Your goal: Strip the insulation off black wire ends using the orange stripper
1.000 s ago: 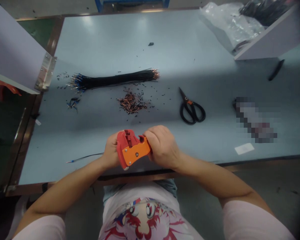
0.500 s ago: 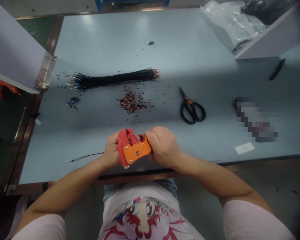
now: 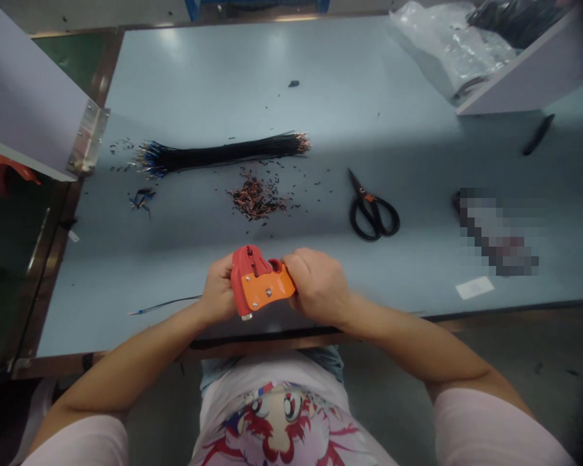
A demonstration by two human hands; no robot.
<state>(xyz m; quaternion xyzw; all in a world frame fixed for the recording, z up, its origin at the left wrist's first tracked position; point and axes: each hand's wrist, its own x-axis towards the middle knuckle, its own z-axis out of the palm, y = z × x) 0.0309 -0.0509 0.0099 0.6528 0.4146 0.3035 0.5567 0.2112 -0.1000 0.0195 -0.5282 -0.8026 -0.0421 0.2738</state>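
Observation:
My right hand (image 3: 319, 285) is closed around the grip of a red and orange wire stripper (image 3: 267, 288), held near the table's front edge. Behind the tool's red head, my left hand (image 3: 218, 291) is closed, its fingertips hidden. From the left hand a thin black wire (image 3: 168, 303) with a blue terminal at its far end runs out leftward, just over the table. Where the wire's other end meets the stripper's jaws is hidden. Beyond the hands lies a pile of copper and black wire scraps (image 3: 256, 197), with a bundle of black wires (image 3: 223, 153) behind it.
Black-handled scissors (image 3: 373, 210) lie right of the scrap pile. A few blue-ended pieces (image 3: 142, 199) are at left. A white label (image 3: 475, 288) and a blurred-out object (image 3: 498, 233) sit at right. A clear plastic bag (image 3: 457, 45) stands by the far-right panel.
The wire stripper has shifted slightly up and to the right and turned a little in my right hand's grip. The left hand and the wire stay nearly where they were.

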